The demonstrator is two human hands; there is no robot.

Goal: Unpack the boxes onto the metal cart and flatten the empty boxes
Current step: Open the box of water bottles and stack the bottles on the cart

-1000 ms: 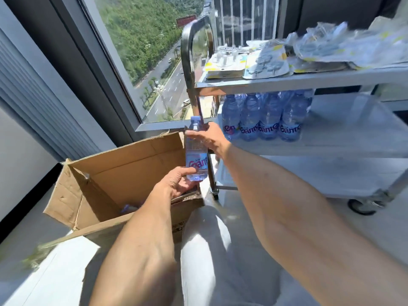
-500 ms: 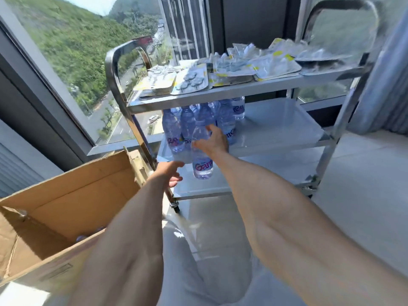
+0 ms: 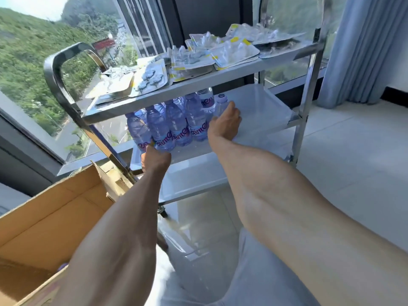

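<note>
Sunlit window glass backs the metal cart [image 3: 300, 120]. On its middle shelf the right hand [image 3: 224, 123] wraps its grip round a water bottle [image 3: 220, 104] at two o'clock of the bottle cluster [image 3: 167, 127]; the left hand [image 3: 155, 156], grip curled, touches the cluster's front. Cardboard box [image 3: 55, 217] sits at eight o'clock.

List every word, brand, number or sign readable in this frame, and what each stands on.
"Ganten", partly legible in pink script, on the labels of the water bottles on the cart's middle shelf.
A single mark like "6" or "G" on a white bottle cap.
Print on the blister packs on the top shelf: too blurred to read.
The red sign outside: unreadable.
</note>
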